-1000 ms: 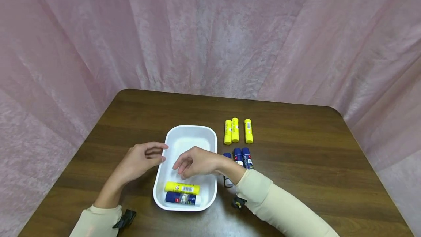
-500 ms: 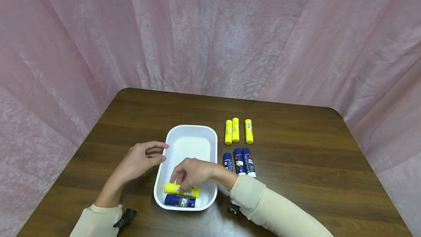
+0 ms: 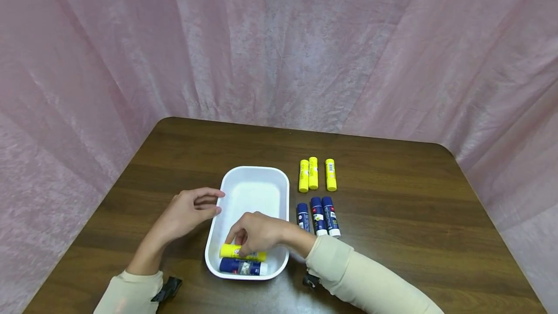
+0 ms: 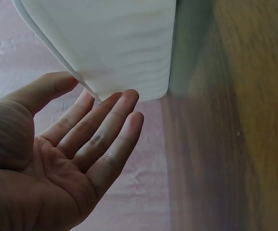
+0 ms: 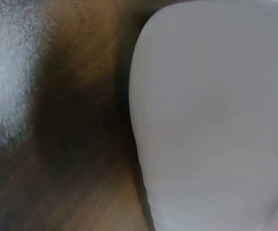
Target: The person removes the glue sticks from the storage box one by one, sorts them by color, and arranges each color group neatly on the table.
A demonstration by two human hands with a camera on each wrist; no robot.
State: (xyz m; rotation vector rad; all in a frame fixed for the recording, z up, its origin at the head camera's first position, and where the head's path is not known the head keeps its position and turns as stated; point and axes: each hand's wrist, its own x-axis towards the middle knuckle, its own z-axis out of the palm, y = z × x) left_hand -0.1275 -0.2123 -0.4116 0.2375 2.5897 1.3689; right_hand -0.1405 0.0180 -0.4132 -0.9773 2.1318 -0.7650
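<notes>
In the head view my right hand (image 3: 260, 232) reaches down into a white tray (image 3: 284, 207), thumb and fingers pinching a yellow glue stick (image 3: 257, 257). Just nearer to me, a dark blue glue stick (image 3: 231, 265) with a white end lies alongside it on the tray floor. My left hand (image 3: 185, 214) is at the tray's left side, its fingertips right at the rim. The left wrist view shows the same hand (image 4: 76, 134) with loosely bent fingers against the tray's outer wall (image 4: 114, 43). Only the tray's outside (image 5: 211, 120) fills the right wrist view; the right hand's fingers are hidden there.
On the wooden table (image 3: 392, 207), right of the tray, lie three yellow glue sticks (image 3: 313, 173). Closer to me are three blue glue sticks (image 3: 318, 216), the leftmost partly covered by the right forearm. A pink curtain (image 3: 279, 47) hangs behind the table.
My right hand has come down from above the middle of the tray toward its near end and taken hold of the yellow glue stick. The left hand stays at the rim.
</notes>
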